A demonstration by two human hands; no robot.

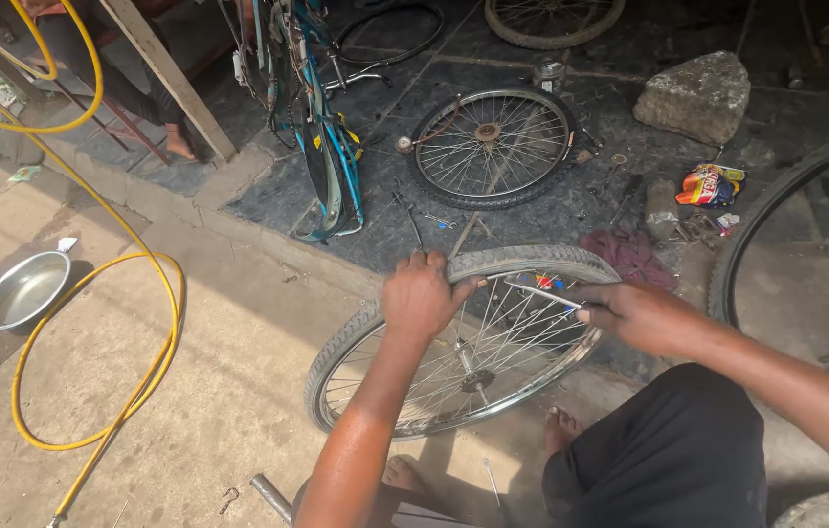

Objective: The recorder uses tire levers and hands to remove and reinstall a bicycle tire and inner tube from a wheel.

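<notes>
Knee low in frame — my left hand (pixel 421 296) clamps the bicycle wheel's tyre (pixel 530 260), right hand (pixel 637 315) pinches a thin tool (pixel 541 292); levering step — next needs steady prying.

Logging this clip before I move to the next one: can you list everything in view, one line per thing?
Bicycle wheel with tyre: one, grey tyre, silver spokes, tilted at centre under both hands.
Thin metal tool: one, silver, over that wheel's rim.
Second wheel: one, black tyre, flat on the dark floor behind.
Bare rim: one, top edge.
Large tyre: one, black, right edge, partly seen.
Bicycle frame: one, blue, upright at top centre.
Hose: one, yellow, looped at left.
Metal bowl: one, silver, far left.
Stone: one, grey, top right.
Snack wrapper: one, multicoloured, beside the stone.
Rag: one, maroon, behind the wheel.
Left hand: gripping the tyre.
Right hand: holding the thin tool.
</notes>
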